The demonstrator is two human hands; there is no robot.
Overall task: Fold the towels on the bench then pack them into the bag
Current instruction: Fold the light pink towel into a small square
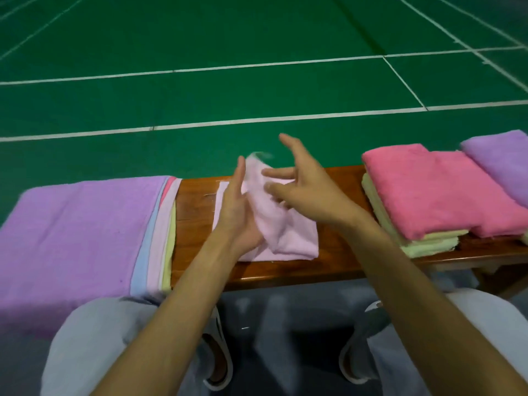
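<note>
Where we are: we sit at a wooden surface (197, 212) at the edge of a green court floor (228, 90), folding in progress.

Towel in hand: a pale pink towel (288, 238) lies in the middle of the surface between the two piles, already doubled into a small rectangle, with one flap raised off it.

Left hand (237, 210): open, fingers straight and pointing up, palm against the raised flap. We judge it props the cloth so the fold can be turned over. Its thumb is hidden, so we cannot tell whether it also pinches the flap.

Right hand (311, 192): open wide, fingers spread, holding nothing. It sits just over the flap, blurred. We cannot tell whether the fingertips touch the cloth.

Flat pile (80, 230): to our left, unfolded towels lie stacked with a purple one on top and blue, pink and yellow edges showing. We take these as the ones waiting.

Finished side: to our right, a folded pink towel (428, 192) rests on folded yellow towels (428, 244), and a folded purple towel (503, 164) lies just beyond. We read this layout as work moving from left to right.

Bag: not in view. Packing looks some way off.
</note>
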